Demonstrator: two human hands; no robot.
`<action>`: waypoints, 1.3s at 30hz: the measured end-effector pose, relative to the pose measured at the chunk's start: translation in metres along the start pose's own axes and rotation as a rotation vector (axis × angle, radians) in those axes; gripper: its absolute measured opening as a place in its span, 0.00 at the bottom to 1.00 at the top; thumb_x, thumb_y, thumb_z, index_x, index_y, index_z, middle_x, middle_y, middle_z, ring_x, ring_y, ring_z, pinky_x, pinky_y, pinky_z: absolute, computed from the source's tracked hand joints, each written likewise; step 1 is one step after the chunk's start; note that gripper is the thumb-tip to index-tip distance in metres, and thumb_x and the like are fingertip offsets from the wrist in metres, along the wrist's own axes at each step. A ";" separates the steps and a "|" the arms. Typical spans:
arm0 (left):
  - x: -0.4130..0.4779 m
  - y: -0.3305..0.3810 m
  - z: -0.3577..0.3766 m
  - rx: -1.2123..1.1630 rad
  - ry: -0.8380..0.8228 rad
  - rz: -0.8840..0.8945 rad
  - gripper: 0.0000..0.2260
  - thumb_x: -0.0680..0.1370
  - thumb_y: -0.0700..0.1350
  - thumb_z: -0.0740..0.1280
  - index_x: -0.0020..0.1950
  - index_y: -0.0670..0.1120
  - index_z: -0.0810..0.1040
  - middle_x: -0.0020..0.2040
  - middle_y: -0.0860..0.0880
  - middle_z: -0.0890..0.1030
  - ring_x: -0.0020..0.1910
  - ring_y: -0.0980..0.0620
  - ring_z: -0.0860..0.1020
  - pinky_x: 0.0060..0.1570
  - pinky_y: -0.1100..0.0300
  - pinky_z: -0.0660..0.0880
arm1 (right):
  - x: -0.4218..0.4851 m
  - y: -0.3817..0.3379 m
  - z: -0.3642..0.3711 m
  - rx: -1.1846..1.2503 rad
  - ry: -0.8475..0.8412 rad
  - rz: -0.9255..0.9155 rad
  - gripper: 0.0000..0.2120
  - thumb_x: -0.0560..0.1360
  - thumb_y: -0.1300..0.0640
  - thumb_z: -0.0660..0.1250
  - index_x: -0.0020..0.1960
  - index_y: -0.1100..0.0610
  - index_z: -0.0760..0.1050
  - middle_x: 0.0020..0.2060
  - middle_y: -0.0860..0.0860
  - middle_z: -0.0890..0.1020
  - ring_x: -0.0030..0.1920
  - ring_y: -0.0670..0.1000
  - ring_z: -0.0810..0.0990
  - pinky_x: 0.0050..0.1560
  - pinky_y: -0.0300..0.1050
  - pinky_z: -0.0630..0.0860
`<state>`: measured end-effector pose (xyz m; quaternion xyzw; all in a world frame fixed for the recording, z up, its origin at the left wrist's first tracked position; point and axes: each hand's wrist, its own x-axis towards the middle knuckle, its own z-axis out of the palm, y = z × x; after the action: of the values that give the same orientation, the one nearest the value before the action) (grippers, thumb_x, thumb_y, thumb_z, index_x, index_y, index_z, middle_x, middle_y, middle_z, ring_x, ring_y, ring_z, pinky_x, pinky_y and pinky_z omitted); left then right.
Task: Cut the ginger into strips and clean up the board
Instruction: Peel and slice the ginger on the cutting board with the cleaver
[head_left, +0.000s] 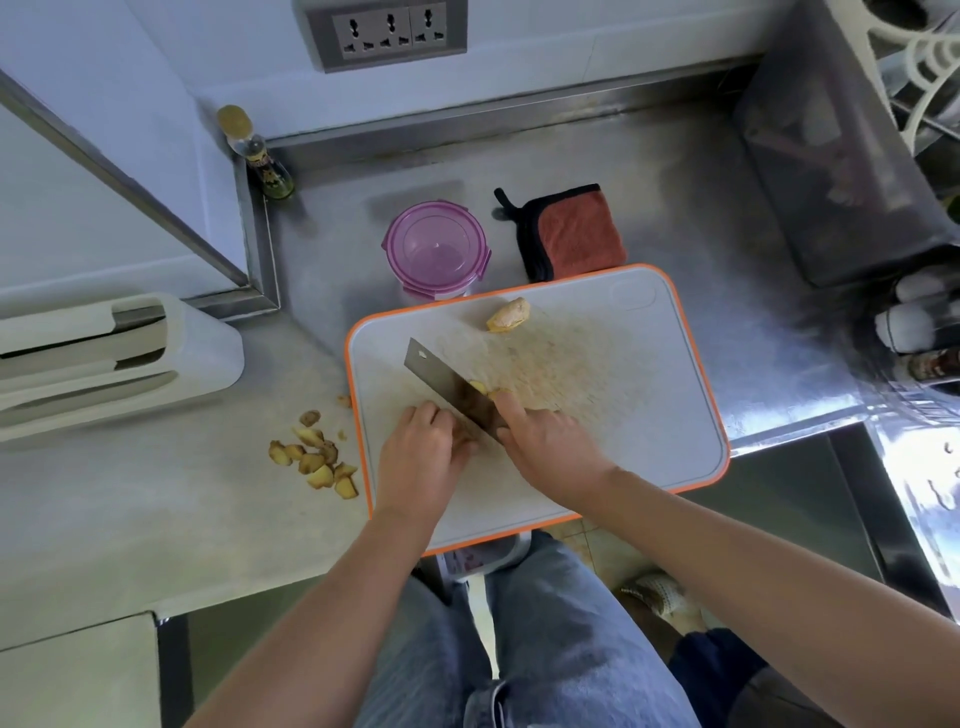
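A white cutting board with an orange rim (675, 415) lies on the steel counter, its near edge overhanging. My right hand (545, 441) grips the handle of a cleaver (441, 379), forefinger along the blade's back; the blade points to the upper left. A small yellow ginger piece (480, 388) shows just past the blade. My left hand (421, 452) sits with curled fingers against the blade's left side, holding down something hidden beneath it. A second ginger chunk (509, 314) rests at the board's far edge.
Ginger peel scraps (317, 460) lie on the counter left of the board. Behind the board stand a purple lidded container (436, 249) and a folded red cloth (576, 231). A white knife block (114, 353) is at left, a bottle (257, 153) in the corner.
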<state>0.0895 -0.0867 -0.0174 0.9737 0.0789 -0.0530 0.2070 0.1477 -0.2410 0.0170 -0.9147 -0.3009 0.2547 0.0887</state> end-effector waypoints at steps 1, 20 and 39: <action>-0.001 -0.002 0.000 -0.008 0.020 0.000 0.09 0.71 0.48 0.75 0.42 0.43 0.81 0.40 0.46 0.77 0.42 0.45 0.77 0.35 0.52 0.75 | -0.003 0.000 -0.002 0.008 0.011 -0.007 0.13 0.82 0.55 0.52 0.65 0.59 0.60 0.34 0.51 0.69 0.33 0.57 0.68 0.34 0.47 0.65; 0.002 -0.004 0.007 -0.155 0.076 -0.140 0.14 0.81 0.46 0.63 0.44 0.38 0.80 0.41 0.43 0.75 0.41 0.44 0.74 0.39 0.59 0.64 | 0.018 -0.027 0.011 0.034 0.018 0.112 0.13 0.81 0.62 0.53 0.65 0.58 0.57 0.37 0.52 0.70 0.34 0.57 0.70 0.32 0.47 0.63; -0.002 -0.003 0.001 -0.164 0.058 -0.099 0.09 0.75 0.46 0.71 0.50 0.41 0.80 0.45 0.45 0.77 0.44 0.46 0.76 0.43 0.53 0.75 | 0.007 -0.010 0.007 0.052 0.014 0.092 0.12 0.82 0.58 0.53 0.63 0.59 0.58 0.33 0.51 0.69 0.33 0.57 0.70 0.34 0.49 0.67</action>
<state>0.0865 -0.0846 -0.0194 0.9496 0.1368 -0.0284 0.2806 0.1438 -0.2290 0.0116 -0.9267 -0.2512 0.2598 0.1028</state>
